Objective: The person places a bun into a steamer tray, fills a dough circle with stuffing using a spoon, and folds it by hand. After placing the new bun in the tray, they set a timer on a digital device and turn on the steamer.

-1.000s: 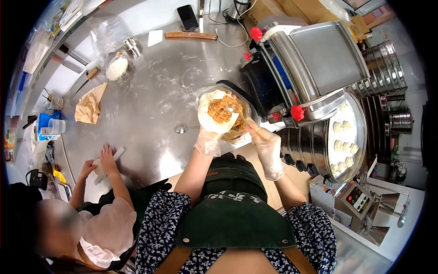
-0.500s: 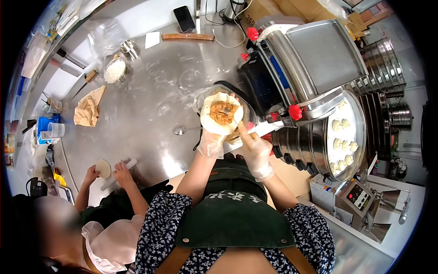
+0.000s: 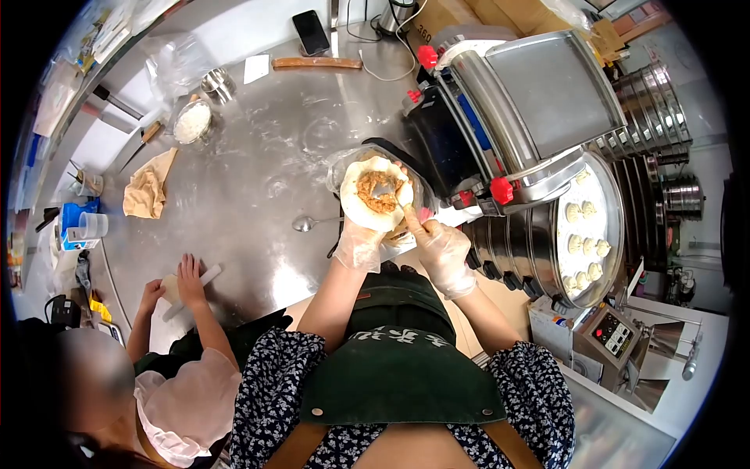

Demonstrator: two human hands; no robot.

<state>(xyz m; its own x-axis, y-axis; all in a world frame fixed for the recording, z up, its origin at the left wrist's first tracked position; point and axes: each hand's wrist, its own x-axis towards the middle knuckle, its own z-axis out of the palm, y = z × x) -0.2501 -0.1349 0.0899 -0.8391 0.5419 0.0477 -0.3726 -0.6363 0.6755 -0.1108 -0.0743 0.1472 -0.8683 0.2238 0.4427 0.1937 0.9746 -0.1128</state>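
A round dough wrapper [image 3: 361, 213] with brown filling [image 3: 376, 192] in its middle lies on my left hand [image 3: 361, 244], which wears a clear plastic glove and supports it from below. My right hand [image 3: 442, 252], gloved too, has its fingers closed at the wrapper's right edge, on what looks like a small spoon or spatula touching the filling. Behind both hands is a plastic-lined bowl [image 3: 337, 168], mostly hidden. A metal spoon [image 3: 305, 223] rests on the steel table to the left of the wrapper.
A roller machine [image 3: 500, 117] stands at the right, above stacked steamers with a tray of small buns [image 3: 574, 244]. At the lower left a co-worker's hands [image 3: 187, 281] press a rolling pin [image 3: 209, 275] on dough. Further back are a flour bowl [image 3: 192, 123], cloth [image 3: 148, 187] and phone [image 3: 311, 33].
My right hand's fingers have come up to the wrapper's right edge, and the filling looks more spread. The co-worker's hands have shifted onto the dough and rolling pin.
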